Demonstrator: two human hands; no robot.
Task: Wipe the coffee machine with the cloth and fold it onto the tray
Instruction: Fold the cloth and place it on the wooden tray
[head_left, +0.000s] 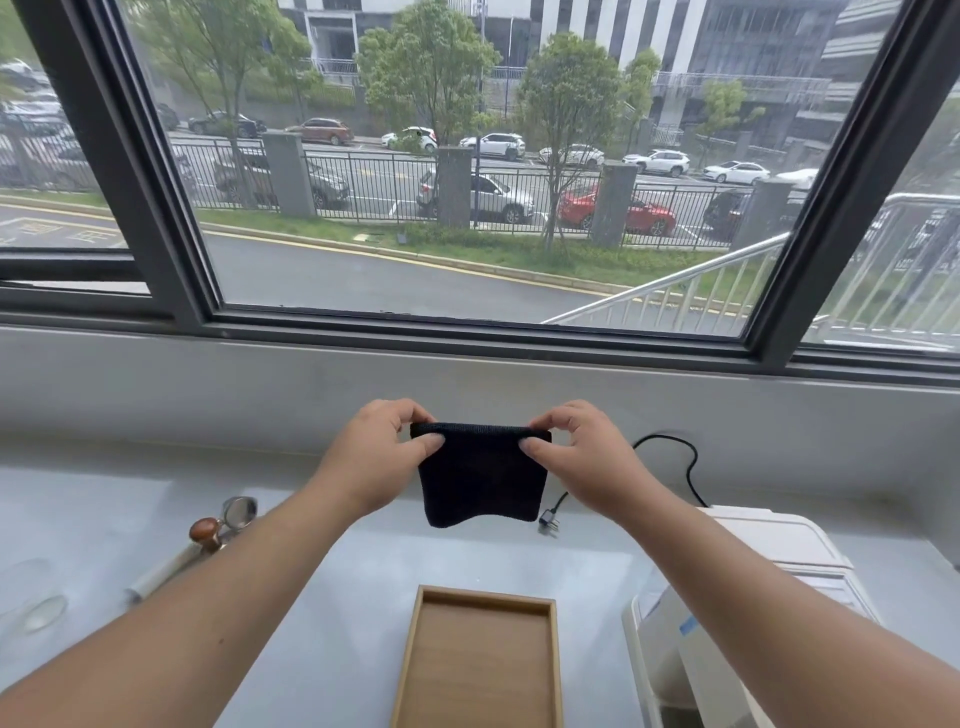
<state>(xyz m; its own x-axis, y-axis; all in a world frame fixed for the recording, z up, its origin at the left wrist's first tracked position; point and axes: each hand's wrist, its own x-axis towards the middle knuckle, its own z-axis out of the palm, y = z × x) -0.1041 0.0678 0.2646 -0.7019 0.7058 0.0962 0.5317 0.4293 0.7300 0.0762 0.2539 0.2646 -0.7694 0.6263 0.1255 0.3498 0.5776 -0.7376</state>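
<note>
A black cloth (482, 475) hangs folded in the air above the counter, held by its top corners. My left hand (382, 452) pinches the top left corner and my right hand (576, 454) pinches the top right corner. Below the cloth, near the front edge, lies a wooden tray (410, 654) with nothing in it. The white coffee machine (769, 556) stands at the right, partly hidden behind my right forearm.
A portafilter (239, 512) and a wood-knobbed tamper (207, 532) lie at the left on the white counter (337, 582). A black cable with a plug (549, 519) runs behind the machine. A window sill and glass close off the back.
</note>
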